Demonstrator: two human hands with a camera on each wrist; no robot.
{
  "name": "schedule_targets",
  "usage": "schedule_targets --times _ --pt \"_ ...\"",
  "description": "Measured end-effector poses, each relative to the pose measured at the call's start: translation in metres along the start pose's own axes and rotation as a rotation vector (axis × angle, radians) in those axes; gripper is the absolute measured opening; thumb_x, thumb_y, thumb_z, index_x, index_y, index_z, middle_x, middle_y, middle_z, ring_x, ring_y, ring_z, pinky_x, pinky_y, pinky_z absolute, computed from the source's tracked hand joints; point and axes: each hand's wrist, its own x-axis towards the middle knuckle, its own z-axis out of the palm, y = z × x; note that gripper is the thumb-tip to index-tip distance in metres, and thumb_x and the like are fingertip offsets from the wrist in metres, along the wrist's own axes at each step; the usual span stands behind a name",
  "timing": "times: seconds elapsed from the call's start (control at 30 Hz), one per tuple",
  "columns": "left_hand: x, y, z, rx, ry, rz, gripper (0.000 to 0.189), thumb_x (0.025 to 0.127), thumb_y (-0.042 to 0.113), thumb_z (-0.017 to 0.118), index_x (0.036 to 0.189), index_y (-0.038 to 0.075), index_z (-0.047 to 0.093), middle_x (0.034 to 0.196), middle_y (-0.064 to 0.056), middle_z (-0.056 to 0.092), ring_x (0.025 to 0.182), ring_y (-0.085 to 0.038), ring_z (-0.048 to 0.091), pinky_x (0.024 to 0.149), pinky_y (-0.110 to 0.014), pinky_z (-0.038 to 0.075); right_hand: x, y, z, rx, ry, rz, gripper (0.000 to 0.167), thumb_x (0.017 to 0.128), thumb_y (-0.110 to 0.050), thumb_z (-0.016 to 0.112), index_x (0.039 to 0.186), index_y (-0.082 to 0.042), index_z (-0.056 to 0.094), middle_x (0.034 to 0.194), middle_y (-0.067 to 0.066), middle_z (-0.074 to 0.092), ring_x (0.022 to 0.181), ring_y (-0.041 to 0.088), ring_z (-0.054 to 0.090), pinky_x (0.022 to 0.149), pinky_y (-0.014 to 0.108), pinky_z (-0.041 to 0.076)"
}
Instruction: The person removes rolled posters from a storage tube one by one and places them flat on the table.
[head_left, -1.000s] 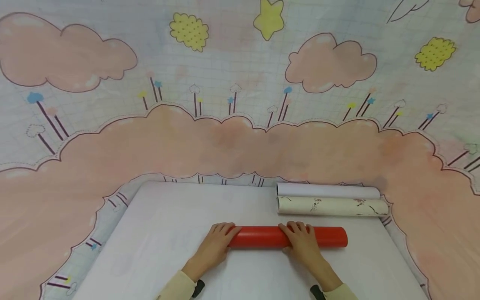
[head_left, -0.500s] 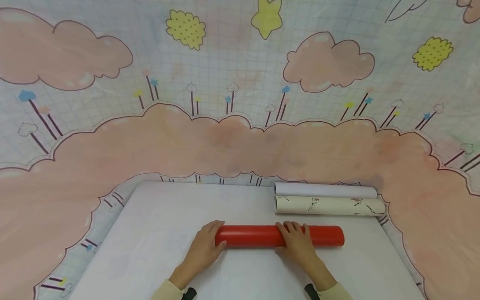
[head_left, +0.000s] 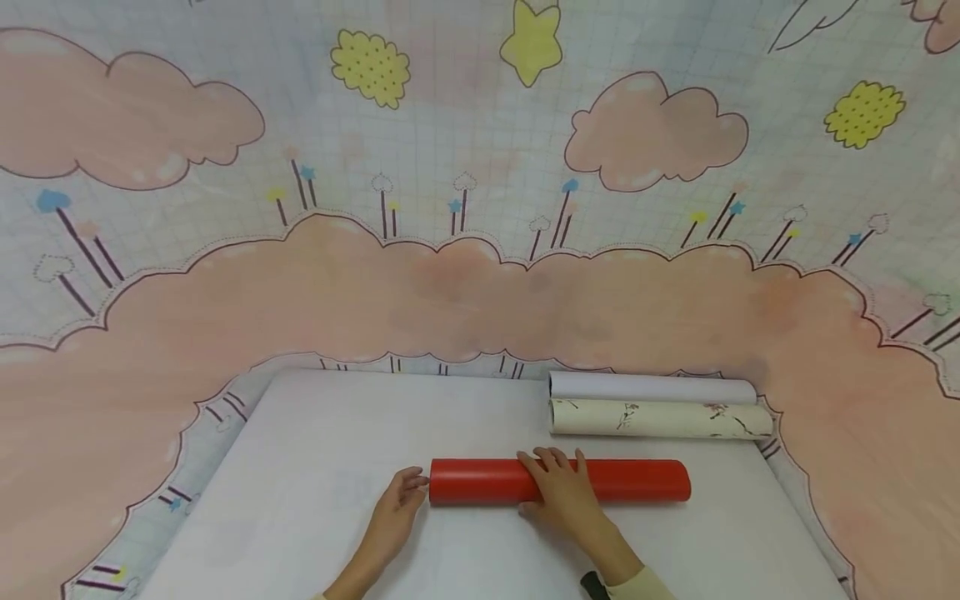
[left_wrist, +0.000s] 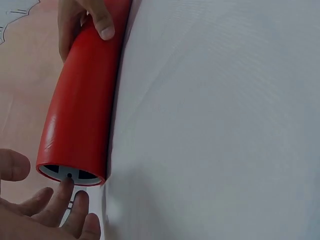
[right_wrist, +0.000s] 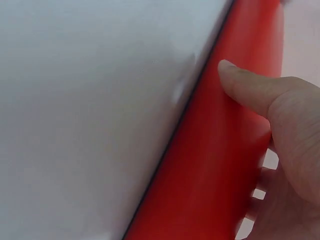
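A glossy red tube (head_left: 480, 482) lies lengthwise on the white tabletop. Across its middle my right hand (head_left: 562, 492) grips it, thumb on the near side and fingers over the far side; the right wrist view shows the thumb (right_wrist: 245, 87) pressed flat on the red surface. Beside the tube's left end is my left hand (head_left: 397, 504), its fingers loosely bent. In the left wrist view that end is a hollow rim with a white piece (left_wrist: 69, 172) and dark gaps inside. One fingertip of the left hand (left_wrist: 45, 210) overlaps the white piece there.
Behind the red tube, at the back right of the table (head_left: 315, 433), lie a plain white roll (head_left: 652, 387) and a cream roll (head_left: 660, 418) with a branch print, side by side. A cloth (head_left: 465, 292) with pink clouds and stars hangs beyond the table.
My left hand has let go of the red tube's left end and moved left, beside the opening. The right hand has slid left along the tube, which has also shifted slightly left.
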Motion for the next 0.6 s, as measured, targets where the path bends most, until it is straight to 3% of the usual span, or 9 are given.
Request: schedule_targets --times 0.23,0.6 --pt "0.004 -0.002 0.007 0.068 0.006 -0.033 0.036 0.103 0.022 0.048 0.131 0.0 0.056 0.124 -0.016 0.065 0.119 -0.035 0.059 0.099 -0.05 0.049 0.003 -0.003 0.001 0.012 -0.019 -0.005 0.076 0.077 -0.046 0.079 0.142 -0.021 0.049 0.136 0.009 0.057 0.128 0.034 0.049 0.109 0.071 0.025" --pt "0.009 -0.008 0.014 0.054 -0.02 0.009 0.033 0.104 0.015 0.042 0.123 -0.004 0.062 0.133 -0.023 0.06 0.135 -0.045 0.044 0.111 -0.059 0.035 0.001 -0.004 0.009 -0.006 0.015 0.009 0.078 0.077 -0.05 0.078 0.143 -0.023 0.048 0.132 0.007 0.058 0.124 0.032 0.048 0.109 0.069 0.027"
